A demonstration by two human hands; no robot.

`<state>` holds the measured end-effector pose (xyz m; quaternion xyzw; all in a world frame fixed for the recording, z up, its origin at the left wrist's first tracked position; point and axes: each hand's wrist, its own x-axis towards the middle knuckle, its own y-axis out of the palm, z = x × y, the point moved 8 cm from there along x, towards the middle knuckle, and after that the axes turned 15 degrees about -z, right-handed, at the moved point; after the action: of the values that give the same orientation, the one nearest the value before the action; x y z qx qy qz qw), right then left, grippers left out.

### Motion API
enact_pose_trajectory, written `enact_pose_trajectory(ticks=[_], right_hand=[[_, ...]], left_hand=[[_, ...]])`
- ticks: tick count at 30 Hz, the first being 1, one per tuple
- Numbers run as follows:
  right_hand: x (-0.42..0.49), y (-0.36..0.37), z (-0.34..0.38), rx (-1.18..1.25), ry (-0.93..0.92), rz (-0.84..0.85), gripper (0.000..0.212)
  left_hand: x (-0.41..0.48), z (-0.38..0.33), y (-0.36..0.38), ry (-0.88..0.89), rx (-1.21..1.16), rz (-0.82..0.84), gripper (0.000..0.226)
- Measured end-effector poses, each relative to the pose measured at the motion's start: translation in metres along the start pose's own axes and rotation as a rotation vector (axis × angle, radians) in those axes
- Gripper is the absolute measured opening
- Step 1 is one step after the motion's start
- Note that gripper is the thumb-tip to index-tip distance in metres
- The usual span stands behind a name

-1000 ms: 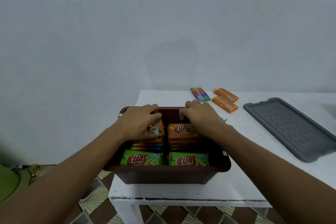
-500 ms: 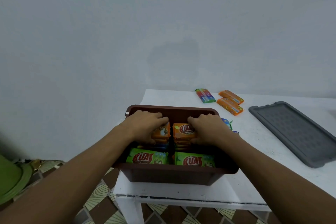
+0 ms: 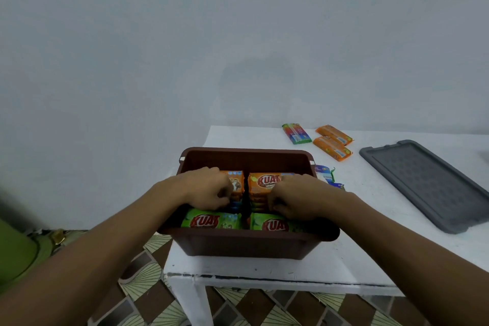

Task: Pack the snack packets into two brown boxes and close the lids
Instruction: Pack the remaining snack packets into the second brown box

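While the brown box point(image 3: 246, 243) sits open on the tabletop's point(image 3: 370, 254) left end, left grip point(image 3: 209, 188) curls onto the left orange stack point(image 3: 238, 182) inside it and pinches the near edge. Right grip point(image 3: 299, 197) does likewise on the right orange stack point(image 3: 264, 182). Green packets point(image 3: 211, 221) fill the front row. Loose packets point(image 3: 333, 143) lie behind and to the right, grey lid point(image 3: 428, 185) far right.

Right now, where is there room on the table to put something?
Bare table between the brown box and the grey lid, and the strip before the box. Crowded: inside the box, with packets, left hand and right hand.
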<state>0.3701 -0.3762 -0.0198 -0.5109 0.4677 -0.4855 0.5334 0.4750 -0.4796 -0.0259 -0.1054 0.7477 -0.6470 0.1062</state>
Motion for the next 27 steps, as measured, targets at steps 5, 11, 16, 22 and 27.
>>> enact_pose_trajectory(ticks=[5, 11, 16, 22, 27], right_hand=[[-0.014, -0.003, 0.005, -0.026, 0.008, 0.135, 0.037], [-0.042, -0.059, -0.030, 0.045, 0.095, -0.561, 0.025], [-0.086, -0.016, -0.129, 0.131, 0.533, -0.561, 0.030], [-0.122, 0.059, -0.170, 0.020, 0.489, -0.273, 0.057], [-0.140, 0.052, -0.201, 0.007, 0.412, -0.219, 0.037]], left_hand=[[-0.009, -0.003, 0.004, 0.012, 0.010, 0.107, 0.012], [0.001, -0.006, -0.030, -0.044, -0.130, -0.205, 0.017], [0.027, -0.041, -0.056, -0.010, -0.212, -0.438, 0.012], [0.087, -0.109, -0.061, 0.096, -0.201, -0.517, 0.005], [0.147, -0.141, -0.050, 0.086, -0.168, -0.463, 0.005]])
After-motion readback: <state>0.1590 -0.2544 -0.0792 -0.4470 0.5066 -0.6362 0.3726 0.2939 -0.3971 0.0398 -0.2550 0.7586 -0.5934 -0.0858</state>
